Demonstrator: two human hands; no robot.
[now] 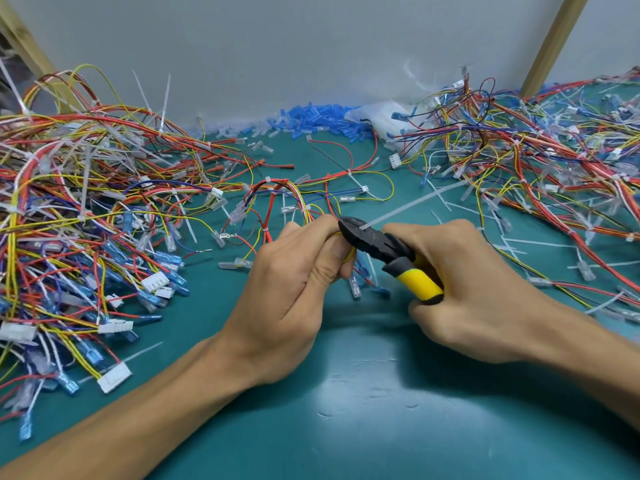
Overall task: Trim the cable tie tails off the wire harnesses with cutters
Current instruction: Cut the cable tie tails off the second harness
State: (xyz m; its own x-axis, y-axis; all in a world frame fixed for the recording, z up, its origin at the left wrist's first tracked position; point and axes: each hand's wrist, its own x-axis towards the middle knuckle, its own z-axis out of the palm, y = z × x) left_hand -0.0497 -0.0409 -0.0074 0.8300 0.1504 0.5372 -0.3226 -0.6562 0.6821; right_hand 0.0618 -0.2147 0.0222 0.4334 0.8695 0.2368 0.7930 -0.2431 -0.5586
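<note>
The glossy teal table [346, 427] lies nearest. Above it the left hand [294, 271] pinches a wire harness [298, 199] at its tie, fingers curled round thin coloured wires. The right hand [460, 289] grips the rubbery yellow-and-black handles of the cutters [384, 249]. Their dark steel jaws meet the root of a flat, translucent cable tie tail [415, 202] that juts up to the right. For a clean cut, I judge, hold the jaws flush to the tie head, clear of insulation, then squeeze. Farther off lie a tangled left pile [69, 202] and right pile [554, 150]. Blue sleeves [311, 119] are heaped against the grey wall.
</note>
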